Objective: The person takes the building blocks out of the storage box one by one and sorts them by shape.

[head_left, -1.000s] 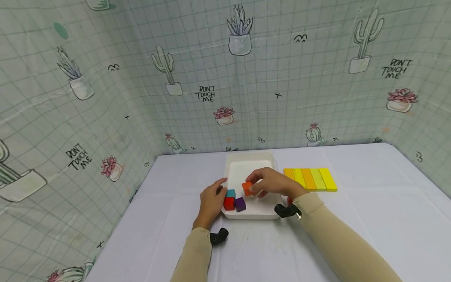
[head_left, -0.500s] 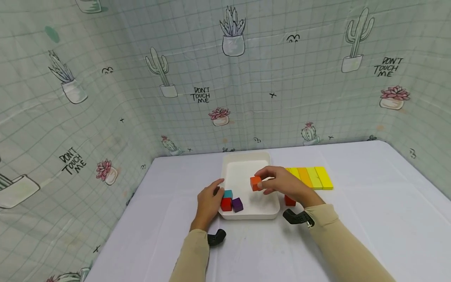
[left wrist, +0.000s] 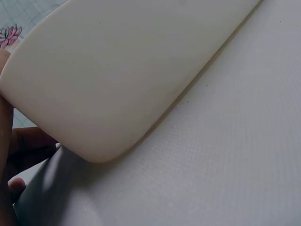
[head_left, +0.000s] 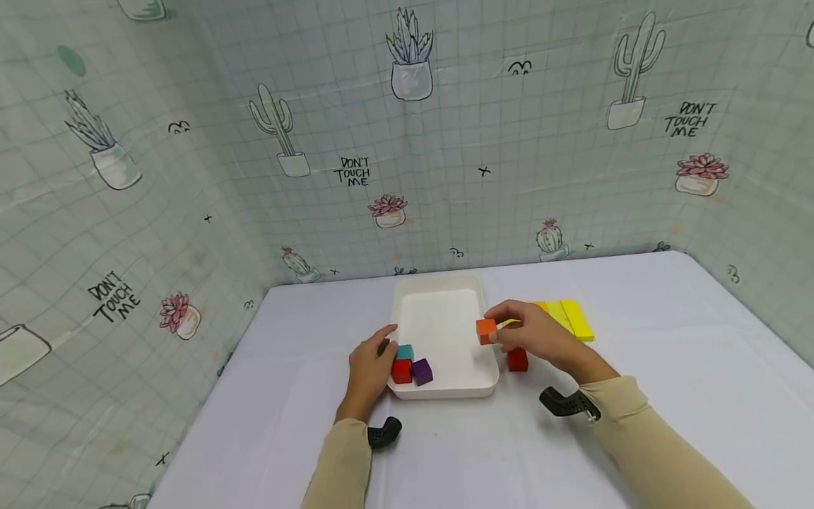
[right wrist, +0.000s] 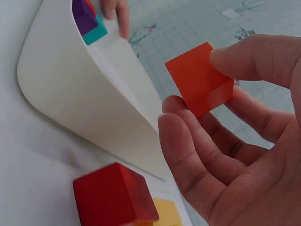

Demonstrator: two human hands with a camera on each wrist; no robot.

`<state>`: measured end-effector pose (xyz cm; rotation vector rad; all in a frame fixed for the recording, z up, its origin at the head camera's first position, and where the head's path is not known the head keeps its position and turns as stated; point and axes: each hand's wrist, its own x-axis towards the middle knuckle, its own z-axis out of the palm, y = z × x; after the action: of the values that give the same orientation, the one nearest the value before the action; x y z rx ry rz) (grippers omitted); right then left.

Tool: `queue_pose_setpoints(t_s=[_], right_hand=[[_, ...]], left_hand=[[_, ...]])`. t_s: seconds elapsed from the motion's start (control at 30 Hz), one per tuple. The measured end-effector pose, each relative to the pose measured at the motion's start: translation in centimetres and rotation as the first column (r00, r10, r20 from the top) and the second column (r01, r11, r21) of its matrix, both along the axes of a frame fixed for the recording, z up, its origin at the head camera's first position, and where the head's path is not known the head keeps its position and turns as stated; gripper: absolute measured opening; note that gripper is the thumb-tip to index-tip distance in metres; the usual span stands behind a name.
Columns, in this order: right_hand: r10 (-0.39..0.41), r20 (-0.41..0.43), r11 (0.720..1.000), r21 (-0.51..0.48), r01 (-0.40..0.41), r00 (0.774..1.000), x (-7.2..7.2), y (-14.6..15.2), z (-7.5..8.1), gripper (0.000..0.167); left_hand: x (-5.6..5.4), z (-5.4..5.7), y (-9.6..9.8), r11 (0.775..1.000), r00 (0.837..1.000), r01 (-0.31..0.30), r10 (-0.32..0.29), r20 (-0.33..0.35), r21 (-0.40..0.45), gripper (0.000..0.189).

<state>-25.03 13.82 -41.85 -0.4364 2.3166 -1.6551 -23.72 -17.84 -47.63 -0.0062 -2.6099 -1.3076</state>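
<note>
An orange cube (head_left: 486,331) is pinched between the thumb and fingers of my right hand (head_left: 540,335). In the head view the cube overlaps the right rim of a white tray (head_left: 439,311); the right wrist view shows it raised beside the tray wall. My left hand (head_left: 370,365) grips the tray's left side, its fingers (left wrist: 33,140) against the outer wall. Just inside the tray by that hand sit a red cube (head_left: 401,371), a teal cube (head_left: 405,352) and a tilted purple cube (head_left: 422,372).
On the table (head_left: 458,452), another red cube (head_left: 518,359) stands beside the tray's right wall, below my right hand. Behind that hand lies a row of yellow blocks (head_left: 575,319), partly hidden by it. A patterned cloth (head_left: 445,141) hangs around the table.
My right hand has carried the orange cube rightward from over the tray's middle to its right rim. The red cube outside the tray has come into fuller view. The left hand keeps its place.
</note>
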Motion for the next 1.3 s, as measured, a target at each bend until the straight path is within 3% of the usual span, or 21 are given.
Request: queue_pose_setpoints(t_s=[0.23,0.4,0.63,0.8,1.0,1.3], right_hand=[[-0.018,-0.018,1.000,-0.021,0.018,1.000,0.3,2.4,-0.1,0.038],[-0.047,-0.031,0.999,0.019,0.048,0.998,0.6,4.0,-0.5,0.040],[-0.068,-0.005,0.994,0.083,0.068,0.998,1.4,5.7,-0.8,0.048],[-0.094,0.012,0.989,0.118,0.092,0.995,1.8,6.5,-1.0,0.050],[-0.065,0.008,0.993,0.103,0.064,0.998,2.0,7.2,-1.8,0.048],[-0.033,-0.001,0.987,0.155,0.033,0.999,2.0,7.4,-2.6,0.047]], left_hand=[[0.0,0.0,0.1,1.000,1.000,-0.001,0.001,0.022,0.004,0.038],[0.1,0.0,-0.1,1.000,0.999,-0.009,0.008,0.033,0.010,0.039],[-0.2,0.0,-0.2,0.999,1.000,0.004,-0.006,-0.030,-0.037,0.038],[-0.1,-0.1,-0.3,0.999,1.000,0.006,-0.007,-0.027,-0.031,0.037],[0.0,-0.1,-0.3,1.000,1.000,0.004,-0.004,-0.026,-0.028,0.037],[0.0,-0.1,-0.3,1.000,1.000,-0.001,0.001,-0.014,-0.018,0.038]])
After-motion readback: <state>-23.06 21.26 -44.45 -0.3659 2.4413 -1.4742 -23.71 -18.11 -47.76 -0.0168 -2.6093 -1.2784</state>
